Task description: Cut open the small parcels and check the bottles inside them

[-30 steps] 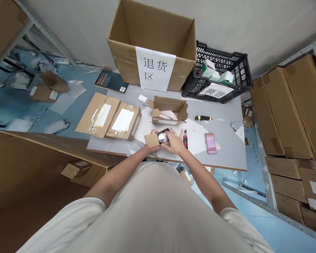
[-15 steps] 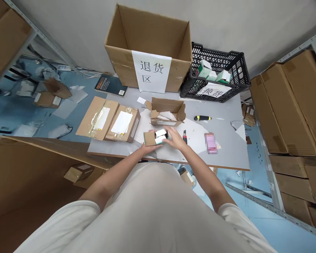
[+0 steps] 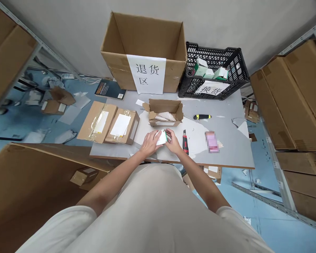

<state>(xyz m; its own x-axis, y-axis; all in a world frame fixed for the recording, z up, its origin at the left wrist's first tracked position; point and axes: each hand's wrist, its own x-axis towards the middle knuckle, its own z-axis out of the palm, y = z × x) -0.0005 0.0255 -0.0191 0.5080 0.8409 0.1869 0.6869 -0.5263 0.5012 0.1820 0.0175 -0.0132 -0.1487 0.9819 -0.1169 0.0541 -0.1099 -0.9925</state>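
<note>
Newly turned small box (image 3: 162,137) gripped in both half-curled hands (image 3: 148,143), whitish wrapping (image 3: 166,116) inside open carton (image 3: 164,104)

1 head-worn camera, facing forward, downward

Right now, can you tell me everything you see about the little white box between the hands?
The little white box looks like thin card, with green along its right end. Any markings are too small to read. The left hand holds it and covers its left part; the right hand is at its green end. It's on the near side of the open brown box. I can't tell whether it's fully closed or touches the table.
</note>
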